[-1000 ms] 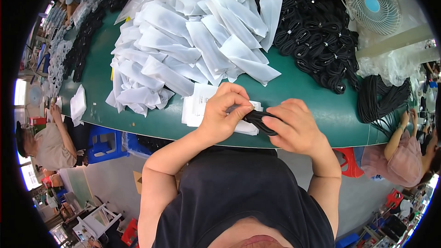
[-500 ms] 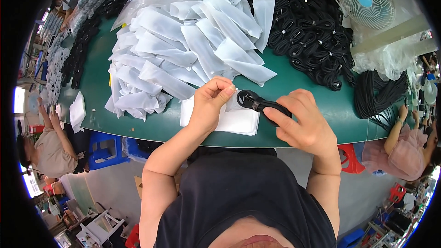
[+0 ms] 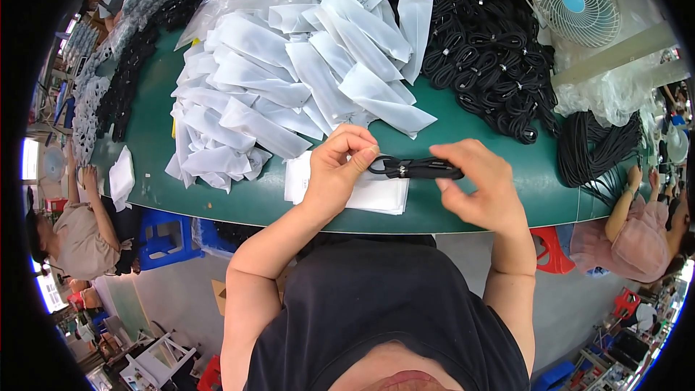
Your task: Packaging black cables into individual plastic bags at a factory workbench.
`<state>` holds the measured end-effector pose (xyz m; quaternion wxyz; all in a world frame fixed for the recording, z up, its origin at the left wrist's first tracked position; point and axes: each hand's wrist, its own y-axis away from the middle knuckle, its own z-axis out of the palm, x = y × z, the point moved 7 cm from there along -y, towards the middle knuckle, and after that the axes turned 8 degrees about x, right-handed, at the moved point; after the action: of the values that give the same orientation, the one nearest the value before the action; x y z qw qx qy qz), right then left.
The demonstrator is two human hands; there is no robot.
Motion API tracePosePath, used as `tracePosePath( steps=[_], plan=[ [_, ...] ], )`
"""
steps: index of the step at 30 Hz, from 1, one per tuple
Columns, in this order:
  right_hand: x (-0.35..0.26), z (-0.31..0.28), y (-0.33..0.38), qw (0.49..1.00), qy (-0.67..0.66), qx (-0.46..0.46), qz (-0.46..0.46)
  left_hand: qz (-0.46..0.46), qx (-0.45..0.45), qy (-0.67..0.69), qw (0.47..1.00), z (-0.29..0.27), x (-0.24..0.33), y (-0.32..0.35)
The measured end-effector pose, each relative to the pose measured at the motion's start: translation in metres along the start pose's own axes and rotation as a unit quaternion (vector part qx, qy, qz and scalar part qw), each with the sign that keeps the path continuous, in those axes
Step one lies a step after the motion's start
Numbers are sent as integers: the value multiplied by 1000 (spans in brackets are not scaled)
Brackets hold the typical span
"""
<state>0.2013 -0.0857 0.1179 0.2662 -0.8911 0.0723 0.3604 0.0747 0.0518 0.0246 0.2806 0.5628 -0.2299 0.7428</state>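
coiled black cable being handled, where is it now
In the head view, the coiled black cable is right of centre, between the left hand and the right hand, partly over the stacked white bags.

The cable coil (image 3: pixel 420 168) is black, pouches (image 3: pixel 264 127) white, tabletop (image 3: pixel 543 192) plain green.

1 fan (image 3: pixel 573 1) sits at far right, 1 blue stool (image 3: pixel 161 234) at left.

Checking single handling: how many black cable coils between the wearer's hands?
1: the black cable coil, crosswise between the left hand and the right hand, near the flat white stack. Another hidden behind it can't be ruled out.
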Motion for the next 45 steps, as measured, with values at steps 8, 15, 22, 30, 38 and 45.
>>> tracePosePath(
  steps=[8, 15, 22, 30, 38, 45],
  plan=[
    [27, -5, 5, 987, -120, 55, 90, -39, 6, 69, 997, -1, -7, 1],
    [4, 4, 5, 999, -34, 21, 24, -7, -20, 46, 999, 8, 1, 1],
    [-38, 6, -2, 977, 83, 2, -197, 25, -105, -74, 991, 25, 26, 0],
    [-25, 4, -9, 987, 51, -78, -130, 45, -147, -68, 986, 43, 34, 0],
    [124, -26, -66, 948, 287, 116, -78, 52, -178, -33, 982, 80, 47, -32],
    [175, -3, -95, 908, 414, -43, -58, -12, -23, -19, 999, 60, 17, -103]
  ],
)
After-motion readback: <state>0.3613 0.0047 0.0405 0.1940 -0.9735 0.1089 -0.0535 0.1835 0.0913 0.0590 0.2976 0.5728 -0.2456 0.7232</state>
